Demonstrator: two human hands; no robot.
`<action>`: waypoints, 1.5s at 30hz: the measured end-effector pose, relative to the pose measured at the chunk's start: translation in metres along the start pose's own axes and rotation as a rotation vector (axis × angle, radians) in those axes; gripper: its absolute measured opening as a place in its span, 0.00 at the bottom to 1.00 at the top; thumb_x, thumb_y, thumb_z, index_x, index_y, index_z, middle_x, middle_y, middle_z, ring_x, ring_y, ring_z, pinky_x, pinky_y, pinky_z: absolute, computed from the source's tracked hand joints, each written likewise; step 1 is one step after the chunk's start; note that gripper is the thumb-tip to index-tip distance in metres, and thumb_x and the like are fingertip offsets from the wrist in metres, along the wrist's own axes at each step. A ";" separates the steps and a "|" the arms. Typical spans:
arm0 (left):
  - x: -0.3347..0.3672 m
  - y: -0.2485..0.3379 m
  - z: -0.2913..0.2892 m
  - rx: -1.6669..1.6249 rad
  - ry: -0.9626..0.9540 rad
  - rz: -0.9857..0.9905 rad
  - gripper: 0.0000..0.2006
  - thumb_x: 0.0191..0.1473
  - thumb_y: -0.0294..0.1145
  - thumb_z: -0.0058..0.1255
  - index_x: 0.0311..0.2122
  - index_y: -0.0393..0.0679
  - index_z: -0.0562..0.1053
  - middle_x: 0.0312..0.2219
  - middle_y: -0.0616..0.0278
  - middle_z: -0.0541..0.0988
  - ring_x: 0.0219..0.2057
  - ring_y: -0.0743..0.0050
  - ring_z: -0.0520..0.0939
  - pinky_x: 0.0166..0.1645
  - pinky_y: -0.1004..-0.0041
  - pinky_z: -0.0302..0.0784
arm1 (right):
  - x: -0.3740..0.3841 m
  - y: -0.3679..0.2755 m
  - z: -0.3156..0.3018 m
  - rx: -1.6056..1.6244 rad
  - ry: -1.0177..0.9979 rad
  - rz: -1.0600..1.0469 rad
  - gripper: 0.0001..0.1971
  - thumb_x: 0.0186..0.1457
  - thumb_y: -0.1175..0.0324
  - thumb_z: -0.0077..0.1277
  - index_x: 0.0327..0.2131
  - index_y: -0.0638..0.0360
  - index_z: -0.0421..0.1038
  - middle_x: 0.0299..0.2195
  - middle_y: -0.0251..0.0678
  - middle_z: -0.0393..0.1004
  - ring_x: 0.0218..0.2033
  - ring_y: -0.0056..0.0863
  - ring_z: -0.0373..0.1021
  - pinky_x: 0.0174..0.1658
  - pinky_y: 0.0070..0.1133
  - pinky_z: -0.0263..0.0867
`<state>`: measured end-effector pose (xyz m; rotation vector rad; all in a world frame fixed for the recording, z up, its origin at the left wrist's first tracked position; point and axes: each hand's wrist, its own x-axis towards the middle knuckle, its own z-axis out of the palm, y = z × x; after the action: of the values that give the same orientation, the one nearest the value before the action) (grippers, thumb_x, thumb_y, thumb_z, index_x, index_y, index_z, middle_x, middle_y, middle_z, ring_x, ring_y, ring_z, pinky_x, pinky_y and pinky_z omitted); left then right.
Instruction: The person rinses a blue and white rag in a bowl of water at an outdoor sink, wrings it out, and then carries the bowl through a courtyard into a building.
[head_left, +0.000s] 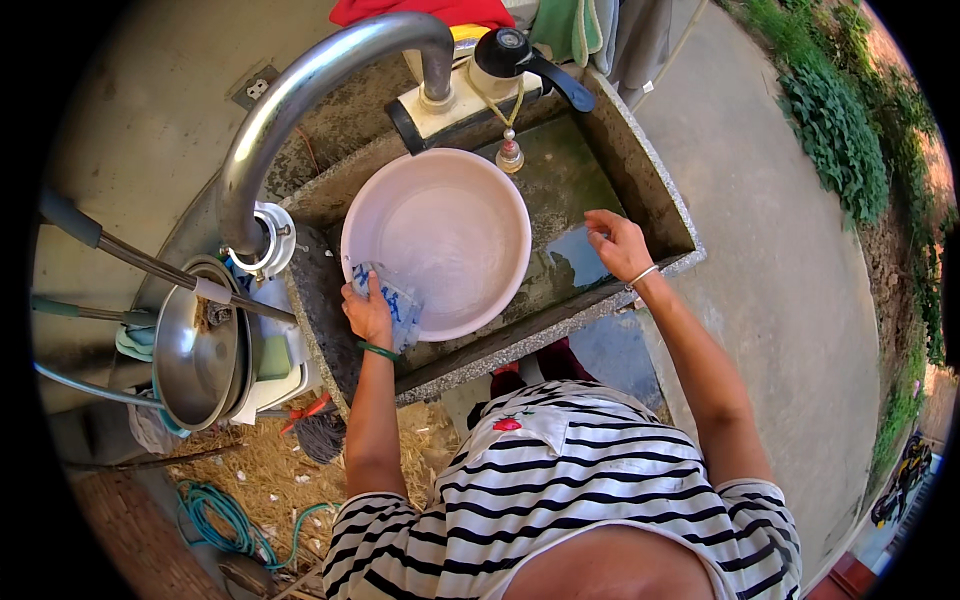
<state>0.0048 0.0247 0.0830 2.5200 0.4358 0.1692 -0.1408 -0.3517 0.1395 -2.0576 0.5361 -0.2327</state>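
Observation:
A pale pink round basin [440, 215] sits in the stone sink [660, 175]; its inside looks wet. My left hand [370, 315] is closed on a crumpled greyish cloth [404, 308] with blue markings, held at the basin's near left rim. A green bangle circles that wrist. Over the right side of the sink, apart from the basin, my right hand [618, 245] has loosely bent fingers and nothing visible in them. Below it, shallow water [578, 258] lies on the sink floor.
A thick curved metal pipe [290, 95] arches over the sink's left. Behind the basin stands a black lever handle [550, 75] with a hanging cord ornament [510, 152]. Metal bowls [195, 360] stand at the left, a teal hose [225, 520] lies below, and towels [570, 30] hang behind.

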 end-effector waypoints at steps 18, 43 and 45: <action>0.057 -0.062 0.032 -0.364 -0.103 -0.004 0.27 0.42 0.46 0.60 0.40 0.32 0.72 0.34 0.51 0.78 0.35 0.66 0.78 0.41 0.69 0.71 | 0.132 0.021 0.166 -0.058 0.079 0.227 0.23 0.45 0.46 0.49 0.35 0.57 0.74 0.32 0.50 0.74 0.36 0.47 0.70 0.40 0.34 0.65; 0.012 0.028 -0.243 -0.601 -0.400 0.106 0.16 0.50 0.30 0.54 0.42 0.32 0.70 0.33 0.57 0.77 0.30 0.73 0.76 0.38 0.74 0.72 | -0.035 -0.157 0.060 0.394 0.081 0.174 0.13 0.43 0.65 0.46 0.28 0.64 0.74 0.25 0.50 0.74 0.32 0.43 0.72 0.38 0.32 0.66; 0.006 0.028 -0.251 -0.592 -0.446 0.148 0.17 0.50 0.31 0.54 0.43 0.32 0.70 0.35 0.56 0.76 0.33 0.71 0.76 0.39 0.72 0.73 | -0.050 -0.162 0.045 0.485 0.090 0.177 0.12 0.42 0.67 0.45 0.28 0.64 0.74 0.27 0.52 0.74 0.33 0.45 0.71 0.39 0.33 0.65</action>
<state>-0.0354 0.1348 0.3071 1.9240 0.0070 -0.1849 -0.1233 -0.2221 0.2565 -1.5266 0.6431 -0.3172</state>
